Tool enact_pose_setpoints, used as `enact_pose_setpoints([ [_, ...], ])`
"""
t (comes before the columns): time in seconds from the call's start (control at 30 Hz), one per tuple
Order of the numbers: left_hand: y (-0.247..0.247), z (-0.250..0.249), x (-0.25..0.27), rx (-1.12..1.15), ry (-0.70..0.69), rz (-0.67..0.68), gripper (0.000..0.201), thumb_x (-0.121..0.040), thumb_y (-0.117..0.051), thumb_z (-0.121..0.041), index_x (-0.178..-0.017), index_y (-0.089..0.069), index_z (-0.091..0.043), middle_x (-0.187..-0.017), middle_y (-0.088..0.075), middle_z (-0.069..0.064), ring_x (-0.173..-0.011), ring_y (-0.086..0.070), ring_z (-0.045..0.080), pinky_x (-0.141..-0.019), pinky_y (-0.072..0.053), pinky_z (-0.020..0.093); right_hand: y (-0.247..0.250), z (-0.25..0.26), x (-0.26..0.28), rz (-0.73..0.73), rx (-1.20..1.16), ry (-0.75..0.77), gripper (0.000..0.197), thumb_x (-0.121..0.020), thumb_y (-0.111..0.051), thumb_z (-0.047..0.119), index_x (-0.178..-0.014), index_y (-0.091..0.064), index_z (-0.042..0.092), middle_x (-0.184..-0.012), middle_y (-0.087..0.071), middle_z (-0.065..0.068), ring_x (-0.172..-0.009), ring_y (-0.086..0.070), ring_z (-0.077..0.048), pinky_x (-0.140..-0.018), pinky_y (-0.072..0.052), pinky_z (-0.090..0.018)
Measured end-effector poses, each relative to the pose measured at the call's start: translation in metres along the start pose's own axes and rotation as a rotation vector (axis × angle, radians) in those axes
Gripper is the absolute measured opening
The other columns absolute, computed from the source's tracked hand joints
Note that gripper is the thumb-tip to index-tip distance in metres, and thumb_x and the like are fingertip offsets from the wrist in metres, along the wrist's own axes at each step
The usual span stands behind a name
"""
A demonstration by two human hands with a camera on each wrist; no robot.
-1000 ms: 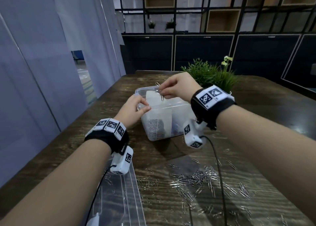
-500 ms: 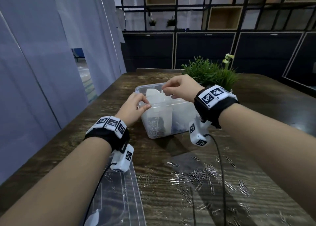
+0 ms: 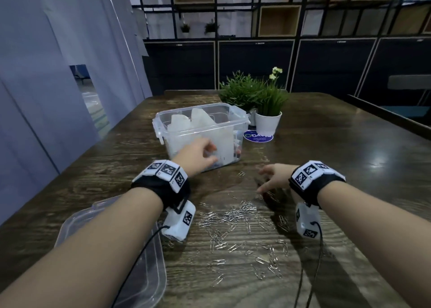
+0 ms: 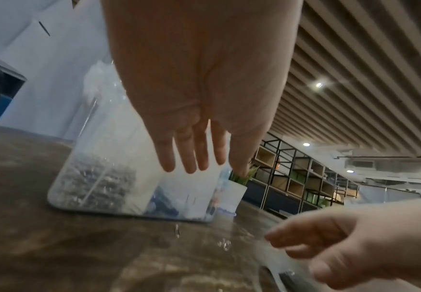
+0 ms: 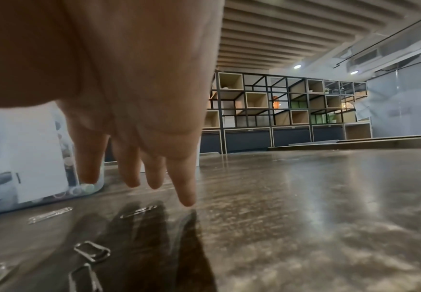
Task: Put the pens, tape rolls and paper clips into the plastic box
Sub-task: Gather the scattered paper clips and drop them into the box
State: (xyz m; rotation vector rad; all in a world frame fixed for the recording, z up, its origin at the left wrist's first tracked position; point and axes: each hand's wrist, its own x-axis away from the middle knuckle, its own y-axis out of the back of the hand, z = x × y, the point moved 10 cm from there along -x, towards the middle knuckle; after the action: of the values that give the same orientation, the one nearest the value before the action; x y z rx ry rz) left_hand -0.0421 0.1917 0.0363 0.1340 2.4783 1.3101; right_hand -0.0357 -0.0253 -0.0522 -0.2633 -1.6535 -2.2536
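Dark wood table [image 3: 338,158], shelving wall behind. Plastic box [image 3: 200,118] upright at centre, lid off, paper clips heaped inside at bottom left. Left hand [image 3: 198,154] against near wall of box, fingers straight, holding nothing. Right hand [image 3: 274,178] low over table, fingers spread and relaxed, empty, well right of box. Loose paper clips [image 3: 235,214] scattered flat just beneath and nearer than right hand, long axes mixed. Clear lid [image 3: 144,275] flat at near left.

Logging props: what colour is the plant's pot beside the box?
White pot, plain; clearest in the head view.
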Motion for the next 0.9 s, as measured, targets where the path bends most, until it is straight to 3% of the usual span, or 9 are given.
enact_pose_setpoints([
  [0.1, -0.052, 0.012, -0.003, -0.135, 0.093, 0.234, 0.046, -0.089, -0.064, -0.035, -0.128, -0.054, -0.012, -0.130, -0.056, 0.004, -0.117, -0.054, 0.019, -0.101, -0.041, 0.029, 0.000, 0.010, -0.005, -0.006, -0.010, 0.076, 0.079, -0.081, -0.073, 0.048, -0.147, -0.038, 0.024, -0.150, -0.043, 0.000, -0.133, -0.045, -0.020, -0.108, -0.036, -0.030],
  [0.2, -0.077, 0.021, -0.009, -0.214, 0.156, 0.316, 0.055, -0.091, -0.060, -0.037, -0.139, -0.045, -0.014, -0.140, -0.049, 0.005, -0.125, -0.049, 0.022, -0.104, -0.039, 0.031, 0.003, 0.033, -0.015, -0.022, 0.022, 0.168, 0.070, -0.087, -0.069, 0.043, -0.147, -0.038, 0.023, -0.150, -0.042, 0.000, -0.134, -0.044, -0.020, -0.105, -0.035, -0.028],
  [0.33, -0.094, 0.024, -0.024, -0.298, 0.186, 0.379, 0.050, -0.093, -0.057, -0.034, -0.137, -0.048, -0.013, -0.135, -0.054, 0.007, -0.120, -0.053, 0.024, -0.097, -0.043, 0.029, 0.001, 0.060, -0.034, 0.003, 0.132, 0.250, 0.053, -0.094, -0.061, 0.029, -0.143, -0.046, 0.014, -0.141, -0.051, -0.007, -0.127, -0.049, -0.025, -0.098, -0.038, -0.027],
  [0.47, -0.106, 0.019, -0.023, -0.374, 0.175, 0.480, 0.049, -0.094, -0.055, -0.031, -0.138, -0.048, -0.010, -0.140, -0.050, 0.005, -0.126, -0.048, 0.021, -0.102, -0.039, 0.029, -0.014, 0.060, -0.044, 0.082, 0.303, 0.272, 0.031, -0.091, -0.059, 0.022, -0.120, -0.064, 0.014, -0.116, -0.066, -0.010, -0.106, -0.062, -0.031, -0.091, -0.050, -0.037],
  [0.53, -0.108, 0.009, -0.018, -0.373, 0.125, 0.494, 0.046, -0.093, -0.057, -0.030, -0.136, -0.052, -0.013, -0.139, -0.052, 0.001, -0.126, -0.048, 0.017, -0.102, -0.038, 0.026, -0.017, 0.055, -0.039, 0.087, 0.336, 0.283, 0.027, -0.090, -0.059, 0.018, -0.115, -0.067, 0.013, -0.110, -0.067, -0.010, -0.100, -0.063, -0.032, -0.087, -0.051, -0.036],
  [0.63, -0.113, -0.005, -0.007, -0.340, 0.060, 0.520, 0.040, -0.090, -0.061, -0.036, -0.125, -0.063, -0.015, -0.126, -0.063, -0.001, -0.114, -0.057, 0.015, -0.097, -0.043, 0.026, -0.019, 0.054, -0.023, 0.060, 0.325, 0.314, 0.026, -0.092, -0.058, 0.018, -0.116, -0.069, 0.013, -0.111, -0.069, -0.011, -0.101, -0.063, -0.031, -0.085, -0.049, -0.033],
  [0.7, -0.117, -0.013, 0.006, -0.279, 0.049, 0.536, 0.042, -0.086, -0.065, -0.042, -0.119, -0.066, -0.017, -0.118, -0.066, -0.002, -0.106, -0.060, 0.014, -0.092, -0.045, 0.026, -0.026, 0.051, -0.009, 0.050, 0.323, 0.313, 0.027, -0.093, -0.059, 0.028, -0.112, -0.070, 0.013, -0.105, -0.070, -0.009, -0.097, -0.063, -0.028, -0.076, -0.047, -0.031],
  [0.77, -0.121, -0.021, 0.022, -0.259, 0.028, 0.553, 0.053, -0.079, -0.071, -0.047, -0.124, -0.061, -0.019, -0.119, -0.063, -0.004, -0.108, -0.058, 0.014, -0.088, -0.042, 0.023, -0.035, 0.045, 0.004, 0.062, 0.303, 0.285, 0.034, -0.088, -0.065, 0.042, -0.106, -0.071, 0.014, -0.099, -0.071, -0.006, -0.088, -0.063, -0.024, -0.070, -0.046, -0.030],
  [0.9, -0.124, -0.026, 0.048, -0.365, -0.006, 0.569, 0.067, -0.069, -0.081, -0.044, -0.126, -0.057, -0.020, -0.116, -0.052, 0.000, -0.109, -0.052, 0.018, -0.083, -0.038, 0.024, -0.045, 0.041, 0.024, 0.061, 0.332, 0.250, 0.056, -0.076, -0.077, 0.048, -0.118, -0.066, 0.012, -0.112, -0.067, -0.005, -0.101, -0.063, -0.025, -0.087, -0.053, -0.038],
])
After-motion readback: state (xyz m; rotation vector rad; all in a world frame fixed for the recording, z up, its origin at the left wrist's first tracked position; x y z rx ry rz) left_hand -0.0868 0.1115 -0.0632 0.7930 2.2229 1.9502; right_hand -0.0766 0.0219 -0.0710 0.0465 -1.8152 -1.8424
